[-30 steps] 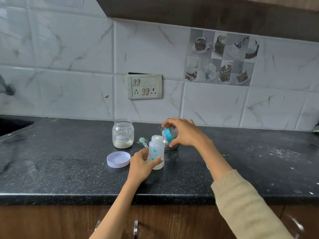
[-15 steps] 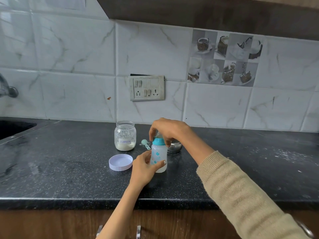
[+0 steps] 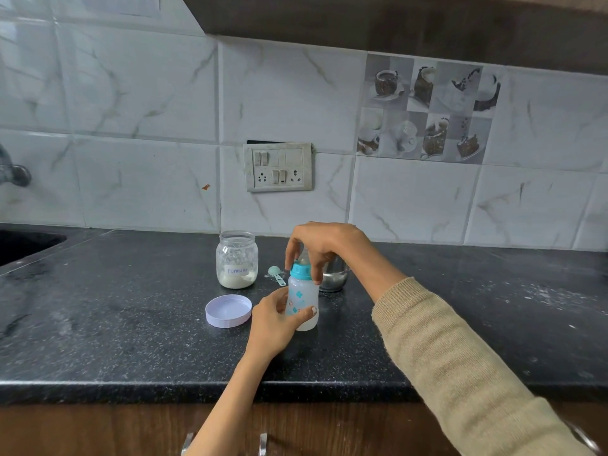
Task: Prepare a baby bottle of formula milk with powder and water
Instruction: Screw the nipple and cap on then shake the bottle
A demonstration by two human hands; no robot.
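Bottle upright, teal cap on.

A translucent baby bottle with a teal collar is stood upright just right of the open powder jar, whose lilac lid is laid before it.

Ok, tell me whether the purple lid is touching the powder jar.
Apart. The head view shows bare black counter between the purple lid, lying near the edge, and the powder jar standing behind it.
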